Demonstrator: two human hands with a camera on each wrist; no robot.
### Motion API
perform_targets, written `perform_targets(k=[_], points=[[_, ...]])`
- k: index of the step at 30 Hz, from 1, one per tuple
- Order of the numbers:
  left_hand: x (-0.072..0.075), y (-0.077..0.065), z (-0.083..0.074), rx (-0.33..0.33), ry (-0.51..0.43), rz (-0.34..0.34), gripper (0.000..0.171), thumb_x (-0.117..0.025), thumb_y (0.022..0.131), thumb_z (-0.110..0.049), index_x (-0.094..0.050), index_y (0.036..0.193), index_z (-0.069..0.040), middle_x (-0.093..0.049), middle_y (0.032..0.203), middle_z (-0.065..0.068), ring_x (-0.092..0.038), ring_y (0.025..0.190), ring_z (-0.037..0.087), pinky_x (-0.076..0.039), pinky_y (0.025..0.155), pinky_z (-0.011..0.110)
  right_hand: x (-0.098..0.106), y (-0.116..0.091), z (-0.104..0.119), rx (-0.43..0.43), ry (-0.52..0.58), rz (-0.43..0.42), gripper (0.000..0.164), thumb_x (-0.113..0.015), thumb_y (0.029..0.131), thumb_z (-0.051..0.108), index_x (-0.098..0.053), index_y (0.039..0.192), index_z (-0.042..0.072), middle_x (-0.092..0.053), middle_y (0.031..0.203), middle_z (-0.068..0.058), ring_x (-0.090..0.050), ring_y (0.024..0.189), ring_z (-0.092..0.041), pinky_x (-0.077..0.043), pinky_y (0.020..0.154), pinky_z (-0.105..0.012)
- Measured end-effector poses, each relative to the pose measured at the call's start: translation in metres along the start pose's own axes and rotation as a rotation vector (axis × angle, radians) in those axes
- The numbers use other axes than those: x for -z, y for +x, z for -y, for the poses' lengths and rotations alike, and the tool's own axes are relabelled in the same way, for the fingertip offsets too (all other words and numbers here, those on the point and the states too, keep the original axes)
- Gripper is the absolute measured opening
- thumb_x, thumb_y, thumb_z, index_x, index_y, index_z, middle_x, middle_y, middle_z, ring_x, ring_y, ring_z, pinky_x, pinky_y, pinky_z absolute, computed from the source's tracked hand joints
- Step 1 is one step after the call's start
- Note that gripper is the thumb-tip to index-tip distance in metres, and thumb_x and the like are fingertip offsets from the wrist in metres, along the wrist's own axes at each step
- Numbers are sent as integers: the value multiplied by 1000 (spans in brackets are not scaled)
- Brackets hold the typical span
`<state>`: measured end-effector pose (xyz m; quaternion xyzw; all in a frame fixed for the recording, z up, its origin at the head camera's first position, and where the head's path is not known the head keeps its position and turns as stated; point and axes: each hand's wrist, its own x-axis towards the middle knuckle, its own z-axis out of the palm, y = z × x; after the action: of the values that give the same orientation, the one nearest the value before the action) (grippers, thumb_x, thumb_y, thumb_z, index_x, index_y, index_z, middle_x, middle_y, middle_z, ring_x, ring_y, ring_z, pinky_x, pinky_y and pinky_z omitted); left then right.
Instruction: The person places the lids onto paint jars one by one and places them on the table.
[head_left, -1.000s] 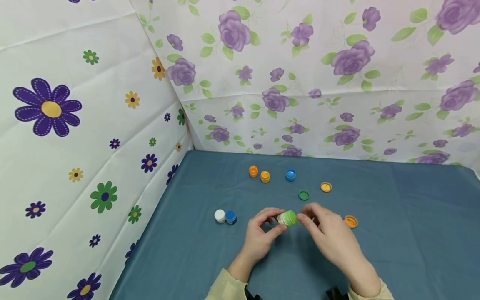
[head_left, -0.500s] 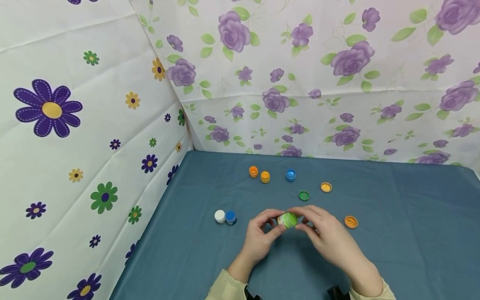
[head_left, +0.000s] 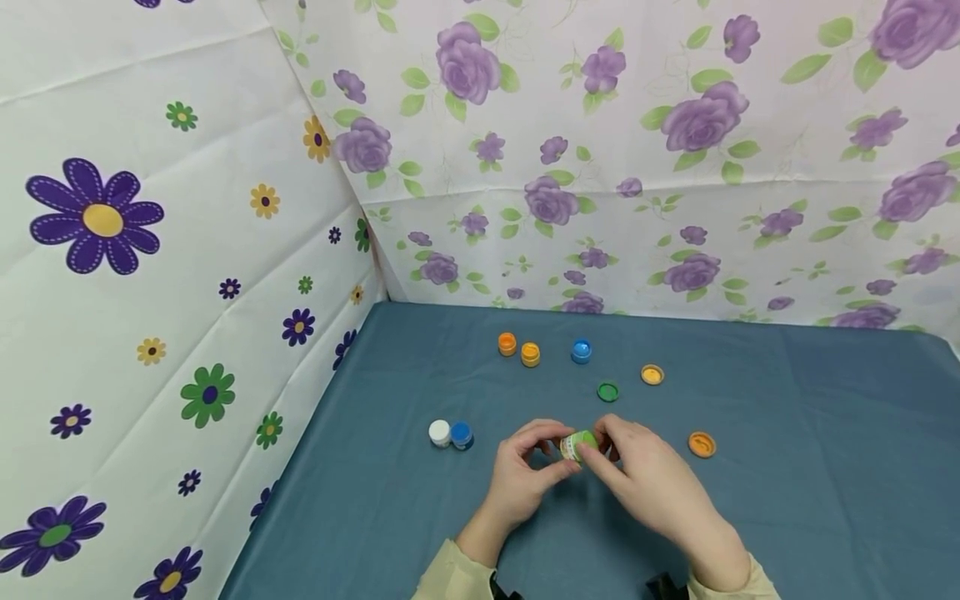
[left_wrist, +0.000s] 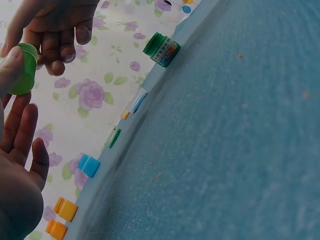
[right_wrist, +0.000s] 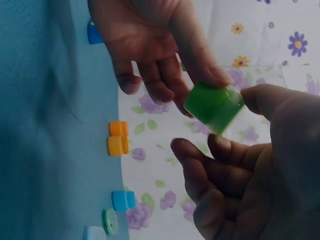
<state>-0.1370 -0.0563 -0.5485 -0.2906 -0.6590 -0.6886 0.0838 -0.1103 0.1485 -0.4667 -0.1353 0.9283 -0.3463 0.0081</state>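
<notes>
A small paint jar [head_left: 571, 448] with a light green lid is held up between both hands, tilted. The left hand [head_left: 521, 467] pinches it from the left between thumb and fingers. From the right, the right hand [head_left: 660, 479] grips the lid end, its thumb lying across the near side. In the left wrist view the light green lid [left_wrist: 26, 70] lies between the fingertips, and in the right wrist view the jar [right_wrist: 210, 105] looks blurred. On the table behind them lie a dark green lid [head_left: 608, 392] and an orange lid [head_left: 702, 444].
A white-capped jar [head_left: 439, 432] and a dark blue jar [head_left: 462, 434] stand left of the hands. Farther back are two orange-yellow jars [head_left: 530, 354], a light blue jar [head_left: 581, 351] and a yellow lid [head_left: 652, 374]. A dark green jar [left_wrist: 162, 50] appears in the left wrist view.
The right hand has come in from beside the jar, closed on its lid end, and turned so its thumb lies across the near side. The jar has shifted slightly right.
</notes>
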Motion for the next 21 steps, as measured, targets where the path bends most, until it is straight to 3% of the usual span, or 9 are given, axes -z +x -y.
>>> perform_targets(k=[4, 9, 11, 13, 16, 21], points=[[0, 1, 1, -17, 10, 5, 36, -85, 89, 4, -76, 124, -2, -73, 117, 15, -65, 97, 23, -51, 76, 51, -6, 2, 3, -41, -8, -10, 51, -49, 109, 64, -54, 79, 23, -46, 64, 5, -42, 52, -13, -36, 50, -30], [1, 0, 3, -7, 12, -1, 34, -84, 93, -3, -76, 125, -3, -74, 118, 15, -66, 98, 24, -52, 77, 49, -6, 4, 4, -72, -24, -17, 58, -47, 107, 68, -52, 73, 22, -43, 59, 3, -38, 47, -16, -32, 47, -31], [1, 0, 3, 10, 12, -7, 32, -82, 95, -6, -75, 126, -3, -74, 120, 14, -66, 98, 24, -53, 77, 44, -4, 5, 4, -82, -8, -11, 55, -47, 106, 70, -62, 82, 23, -49, 63, 5, -44, 51, -14, -37, 49, -31], [1, -1, 3, 25, 26, -13, 30, -80, 98, -7, -76, 127, -3, -74, 120, 14, -65, 97, 23, -53, 78, 39, -2, 6, 3, -76, 10, -4, 52, -47, 106, 70, -71, 101, 25, -58, 73, 7, -51, 58, -11, -43, 54, -31], [1, 0, 1, 82, 36, -23, 28, -76, 101, -8, -75, 129, -5, -74, 122, 13, -63, 98, 20, -53, 81, 34, -1, 6, 1, -23, 38, -16, 49, -51, 107, 65, -69, 132, 27, -65, 95, 11, -58, 75, -5, -50, 63, -31], [1, 0, 0, 131, 42, -23, 28, -71, 104, -10, -74, 132, -7, -73, 125, 12, -62, 99, 18, -52, 83, 32, -1, 5, -2, 75, 28, -46, 41, -56, 109, 56, -68, 136, 27, -67, 109, 12, -58, 84, -2, -51, 67, -30]])
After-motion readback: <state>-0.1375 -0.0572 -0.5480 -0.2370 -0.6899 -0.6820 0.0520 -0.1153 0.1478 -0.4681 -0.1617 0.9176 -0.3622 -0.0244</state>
